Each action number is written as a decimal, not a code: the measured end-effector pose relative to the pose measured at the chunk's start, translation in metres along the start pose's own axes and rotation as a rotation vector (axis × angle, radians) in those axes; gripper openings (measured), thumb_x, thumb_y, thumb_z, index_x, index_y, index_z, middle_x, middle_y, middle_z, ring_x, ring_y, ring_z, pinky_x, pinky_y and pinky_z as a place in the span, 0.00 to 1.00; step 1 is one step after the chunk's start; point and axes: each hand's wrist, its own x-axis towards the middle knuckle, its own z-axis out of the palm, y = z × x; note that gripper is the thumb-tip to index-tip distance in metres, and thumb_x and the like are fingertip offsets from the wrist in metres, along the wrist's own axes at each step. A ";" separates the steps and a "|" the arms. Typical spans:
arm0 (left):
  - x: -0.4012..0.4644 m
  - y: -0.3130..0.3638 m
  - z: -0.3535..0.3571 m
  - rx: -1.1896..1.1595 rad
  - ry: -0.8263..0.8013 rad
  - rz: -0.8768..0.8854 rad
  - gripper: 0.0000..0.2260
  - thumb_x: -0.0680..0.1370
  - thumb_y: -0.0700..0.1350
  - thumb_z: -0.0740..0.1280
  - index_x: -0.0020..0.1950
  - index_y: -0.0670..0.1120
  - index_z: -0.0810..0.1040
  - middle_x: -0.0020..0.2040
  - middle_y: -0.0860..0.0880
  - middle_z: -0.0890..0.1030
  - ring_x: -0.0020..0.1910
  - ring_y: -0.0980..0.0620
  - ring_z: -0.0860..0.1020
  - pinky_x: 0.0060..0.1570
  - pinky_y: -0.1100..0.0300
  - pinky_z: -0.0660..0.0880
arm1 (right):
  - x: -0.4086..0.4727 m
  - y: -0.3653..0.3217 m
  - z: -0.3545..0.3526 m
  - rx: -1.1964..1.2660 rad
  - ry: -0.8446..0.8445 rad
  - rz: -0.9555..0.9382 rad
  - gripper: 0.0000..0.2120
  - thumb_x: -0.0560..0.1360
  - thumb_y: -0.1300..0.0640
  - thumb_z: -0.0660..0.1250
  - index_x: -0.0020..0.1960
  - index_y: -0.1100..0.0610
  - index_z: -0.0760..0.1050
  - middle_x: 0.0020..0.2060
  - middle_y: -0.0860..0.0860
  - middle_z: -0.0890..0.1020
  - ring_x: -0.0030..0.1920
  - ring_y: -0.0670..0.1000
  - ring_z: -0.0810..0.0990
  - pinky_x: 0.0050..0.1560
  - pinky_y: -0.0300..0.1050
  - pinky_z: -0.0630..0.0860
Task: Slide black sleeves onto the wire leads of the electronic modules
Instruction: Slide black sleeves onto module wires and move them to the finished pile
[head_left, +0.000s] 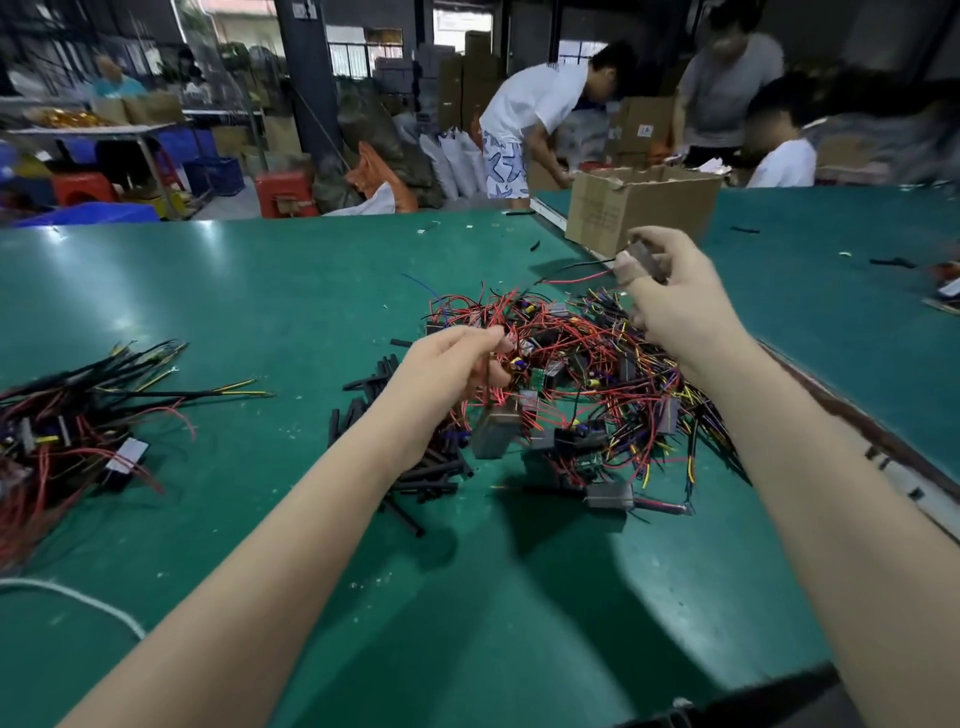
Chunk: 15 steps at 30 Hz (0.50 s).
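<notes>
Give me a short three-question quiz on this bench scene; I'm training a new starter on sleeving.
1. True or false: the right hand holds a module lifted above the tangled pile.
2. Which lies nearest the left forearm? A: loose black sleeves; B: cardboard box; C: white cord.
3. Fill in: the wire bundle at the bench's left edge rests on a ____ mat.

Key: 1 true; 2 A; 3 green.
</notes>
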 end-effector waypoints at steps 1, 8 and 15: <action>0.000 0.001 -0.001 -0.045 -0.012 -0.021 0.14 0.79 0.51 0.62 0.39 0.51 0.82 0.28 0.54 0.78 0.34 0.55 0.79 0.38 0.59 0.70 | -0.001 -0.002 -0.002 0.014 -0.002 0.021 0.17 0.80 0.54 0.62 0.68 0.54 0.68 0.45 0.43 0.73 0.37 0.42 0.72 0.36 0.35 0.68; -0.013 0.020 -0.005 -0.335 -0.157 0.033 0.12 0.77 0.52 0.64 0.38 0.48 0.79 0.24 0.55 0.66 0.24 0.59 0.67 0.27 0.69 0.66 | -0.023 -0.019 0.003 0.135 -0.235 0.122 0.10 0.79 0.48 0.63 0.59 0.48 0.70 0.46 0.49 0.76 0.23 0.42 0.66 0.21 0.33 0.63; -0.030 0.046 -0.043 -0.490 -0.066 0.049 0.13 0.82 0.48 0.56 0.40 0.47 0.72 0.25 0.55 0.62 0.21 0.60 0.56 0.20 0.68 0.51 | -0.040 -0.031 -0.003 0.322 -0.485 0.264 0.14 0.76 0.41 0.63 0.52 0.50 0.75 0.37 0.42 0.79 0.22 0.43 0.61 0.20 0.32 0.54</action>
